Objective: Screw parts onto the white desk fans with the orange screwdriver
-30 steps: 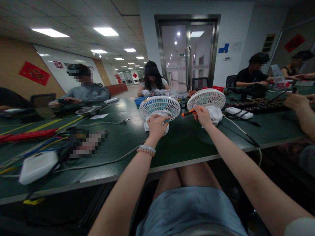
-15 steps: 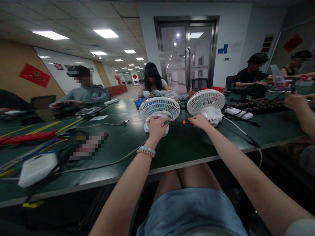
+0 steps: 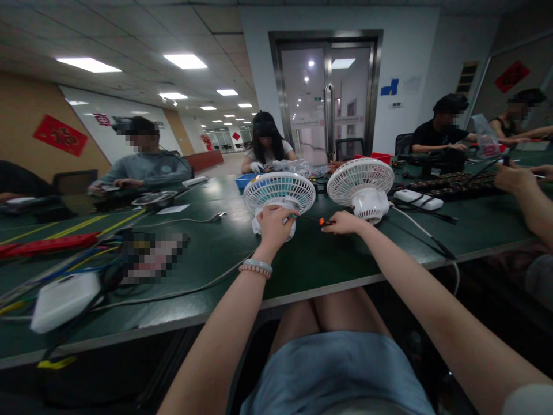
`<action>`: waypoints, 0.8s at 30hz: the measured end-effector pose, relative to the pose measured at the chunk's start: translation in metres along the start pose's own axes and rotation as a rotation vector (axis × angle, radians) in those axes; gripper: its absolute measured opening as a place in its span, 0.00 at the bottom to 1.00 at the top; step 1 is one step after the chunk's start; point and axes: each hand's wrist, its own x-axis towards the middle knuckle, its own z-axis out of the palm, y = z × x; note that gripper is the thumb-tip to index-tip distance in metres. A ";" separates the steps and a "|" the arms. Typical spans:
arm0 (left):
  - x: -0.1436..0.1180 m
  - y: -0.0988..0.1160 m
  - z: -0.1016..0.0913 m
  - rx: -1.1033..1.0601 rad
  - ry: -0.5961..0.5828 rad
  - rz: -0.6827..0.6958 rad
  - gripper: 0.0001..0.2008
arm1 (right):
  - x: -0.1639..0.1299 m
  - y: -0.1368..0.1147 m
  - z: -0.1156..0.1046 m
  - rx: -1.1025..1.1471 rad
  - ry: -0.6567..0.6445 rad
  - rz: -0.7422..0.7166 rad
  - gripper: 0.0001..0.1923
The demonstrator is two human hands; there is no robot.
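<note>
A white fan stands at the table's middle with its rear housing toward me. My left hand is closed around that housing, its thumb and fingertips beside a small teal piece at the housing's right side. In my right hand is a screwdriver with an orange and black handle. Its thin dark shaft points left, to my left fingertips; the tip's exact contact is hidden. Just behind my right hand stands a second white fan, which I cannot see it touching.
A white power strip and a cable lie right of the fans. Leftward are a white box, coloured wires and a loose plug. Behind the fans is a blue bin. People sit around the green table; another person's hand is at right.
My right hand has dipped slightly and its grip has turned, so the screwdriver slants down more toward the handle. My left hand and both fans hold their places.
</note>
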 end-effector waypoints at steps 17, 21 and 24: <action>-0.001 0.002 0.000 0.021 0.009 0.005 0.08 | 0.009 0.006 0.012 -0.231 0.146 0.275 0.19; -0.001 0.000 0.001 0.012 0.018 0.021 0.09 | 0.003 -0.010 0.020 -0.245 0.170 0.372 0.22; -0.001 -0.002 0.002 0.005 0.030 0.023 0.11 | -0.002 -0.020 0.025 -0.272 0.215 0.375 0.24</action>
